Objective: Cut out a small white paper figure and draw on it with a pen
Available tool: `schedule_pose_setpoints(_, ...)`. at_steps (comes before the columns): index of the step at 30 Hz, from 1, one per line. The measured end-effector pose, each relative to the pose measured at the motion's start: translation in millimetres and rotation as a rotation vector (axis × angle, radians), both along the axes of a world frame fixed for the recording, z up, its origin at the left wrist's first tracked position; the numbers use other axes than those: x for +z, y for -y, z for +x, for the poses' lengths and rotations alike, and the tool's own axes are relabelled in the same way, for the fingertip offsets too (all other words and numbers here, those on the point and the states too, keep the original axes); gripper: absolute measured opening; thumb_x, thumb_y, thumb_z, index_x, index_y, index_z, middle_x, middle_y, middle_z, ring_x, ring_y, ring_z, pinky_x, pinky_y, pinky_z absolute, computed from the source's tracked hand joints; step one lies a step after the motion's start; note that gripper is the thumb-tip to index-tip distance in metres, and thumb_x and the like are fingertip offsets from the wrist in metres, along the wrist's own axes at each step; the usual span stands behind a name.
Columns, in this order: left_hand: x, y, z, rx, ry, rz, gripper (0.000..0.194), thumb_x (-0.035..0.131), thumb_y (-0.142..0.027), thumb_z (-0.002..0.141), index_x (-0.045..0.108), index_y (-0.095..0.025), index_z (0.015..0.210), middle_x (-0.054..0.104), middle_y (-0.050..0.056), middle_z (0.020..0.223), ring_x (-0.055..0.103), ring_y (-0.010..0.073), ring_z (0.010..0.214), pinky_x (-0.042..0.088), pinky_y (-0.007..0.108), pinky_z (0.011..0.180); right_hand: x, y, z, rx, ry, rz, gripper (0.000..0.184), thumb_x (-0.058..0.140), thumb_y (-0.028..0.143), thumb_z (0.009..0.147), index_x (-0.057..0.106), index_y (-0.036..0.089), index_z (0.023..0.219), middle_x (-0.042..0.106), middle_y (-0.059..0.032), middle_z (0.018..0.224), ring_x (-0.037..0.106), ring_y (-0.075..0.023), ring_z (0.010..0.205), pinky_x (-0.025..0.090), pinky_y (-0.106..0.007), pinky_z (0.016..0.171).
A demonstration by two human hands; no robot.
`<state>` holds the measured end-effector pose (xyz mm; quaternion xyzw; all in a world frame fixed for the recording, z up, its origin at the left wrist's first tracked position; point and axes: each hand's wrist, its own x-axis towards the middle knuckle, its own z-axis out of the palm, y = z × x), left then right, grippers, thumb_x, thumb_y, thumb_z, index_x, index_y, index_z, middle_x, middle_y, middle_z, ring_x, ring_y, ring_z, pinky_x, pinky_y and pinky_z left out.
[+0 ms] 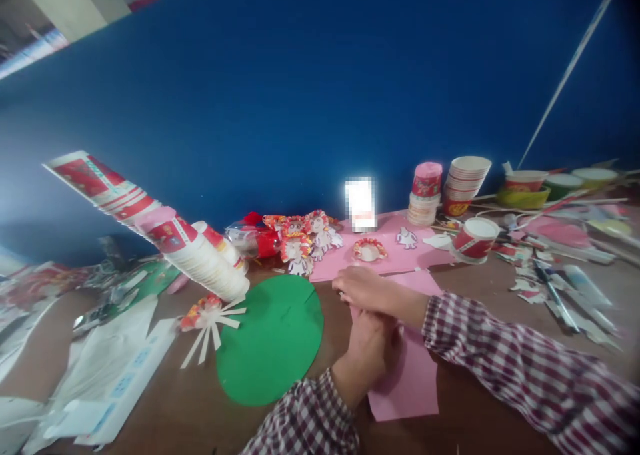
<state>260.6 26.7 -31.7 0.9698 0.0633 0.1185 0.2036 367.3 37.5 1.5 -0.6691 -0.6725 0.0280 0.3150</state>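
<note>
My right hand [365, 288] reaches in from the right, its fingers curled down at the left over the upper part of a pink paper strip [407, 388]. Just below it, my left hand [367, 351] is bent into a fist-like shape over the same strip, touching or overlapping my right hand. What either hand pinches is hidden under the fingers. To the left lies a green paper oval [270, 341]. Above the hands, a ring with a red and yellow patterned edge [370, 249] and a small paper cut-out figure [407, 239] lie on a pink sheet [330, 265].
Stacked paper cups [210, 268] lean at the left, beside a fringed cup piece [205, 315] and white packaging [120, 375]. Decorated cut-outs [297, 245] sit behind. More cups [467, 181] stand at the back right, near a single cup [475, 239], paper scraps and a pen [555, 295].
</note>
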Motion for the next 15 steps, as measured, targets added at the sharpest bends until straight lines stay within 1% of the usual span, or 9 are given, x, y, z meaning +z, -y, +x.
schedule_pose_setpoints(2,-1.3,0.0,0.2,-0.002,-0.006,0.000,0.033,0.052,-0.016,0.073,0.067,-0.017,0.102,0.068,0.011,0.104,0.061,0.0286,0.098,0.047,0.045,0.091,-6.8,-10.1,-0.6,0.003,0.058,-0.081,0.026,0.067,0.007,0.073,0.058,0.017,0.051,0.058,-0.0019,0.050,0.050,-0.0121,0.050,0.040,-0.025,0.054)
schedule_pose_setpoints(4,-2.4,0.0,0.0,0.010,-0.005,0.009,0.034,0.052,-0.017,0.072,0.067,-0.017,0.102,0.067,0.011,0.108,0.059,0.0298,0.103,0.046,0.047,0.094,-10.4,-15.8,-1.2,0.007,0.114,-0.154,0.029,0.063,0.007,0.077,0.057,0.016,0.050,0.057,-0.0022,0.047,0.050,-0.0123,0.047,0.039,-0.026,0.053)
schedule_pose_setpoints(6,-2.5,0.2,-0.7,0.021,0.002,0.018,0.038,0.052,-0.017,0.072,0.066,-0.018,0.107,0.066,0.011,0.113,0.057,0.0307,0.108,0.043,0.049,0.097,-11.5,-17.8,-2.0,0.014,0.147,-0.195,0.030,0.061,0.008,0.079,0.058,0.016,0.050,0.056,-0.0026,0.045,0.049,-0.0129,0.046,0.038,-0.026,0.052)
schedule_pose_setpoints(8,-1.7,0.7,-1.5,0.032,0.011,0.026,0.042,0.052,-0.018,0.072,0.063,-0.019,0.113,0.064,0.011,0.117,0.055,0.0311,0.111,0.041,0.050,0.099,-11.1,-17.0,-3.0,0.024,0.171,-0.208,0.028,0.058,0.008,0.080,0.059,0.016,0.053,0.058,-0.0036,0.048,0.050,-0.0135,0.047,0.039,-0.026,0.054)
schedule_pose_setpoints(10,-1.0,1.0,-2.3,0.049,0.019,0.034,0.043,0.052,-0.019,0.073,0.061,-0.020,0.116,0.063,0.011,0.118,0.055,0.0324,0.110,0.039,0.054,0.099,-9.1,-14.2,-4.0,0.036,0.190,-0.200,0.026,0.054,0.007,0.082,0.061,0.016,0.059,0.062,-0.0046,0.056,0.052,-0.0138,0.052,0.040,-0.026,0.056)
schedule_pose_setpoints(12,-1.4,0.8,-2.7,0.049,0.023,0.032,0.042,0.052,-0.021,0.074,0.061,-0.020,0.115,0.065,0.011,0.115,0.057,0.0326,0.107,0.039,0.055,0.098,-4.6,-10.1,-4.5,0.045,0.205,-0.189,0.025,0.050,0.007,0.083,0.061,0.017,0.063,0.063,-0.0045,0.062,0.053,-0.0140,0.055,0.040,-0.026,0.057)
schedule_pose_setpoints(15,-3.8,-0.3,-2.6,0.026,0.030,0.021,0.033,0.052,-0.022,0.075,0.064,-0.017,0.106,0.066,0.011,0.107,0.057,0.0298,0.102,0.043,0.049,0.096,7.7,1.5,-1.7,0.041,0.217,-0.174,0.021,0.049,0.008,0.084,0.062,0.017,0.070,0.064,-0.0047,0.065,0.055,-0.0148,0.058,0.039,-0.026,0.057)
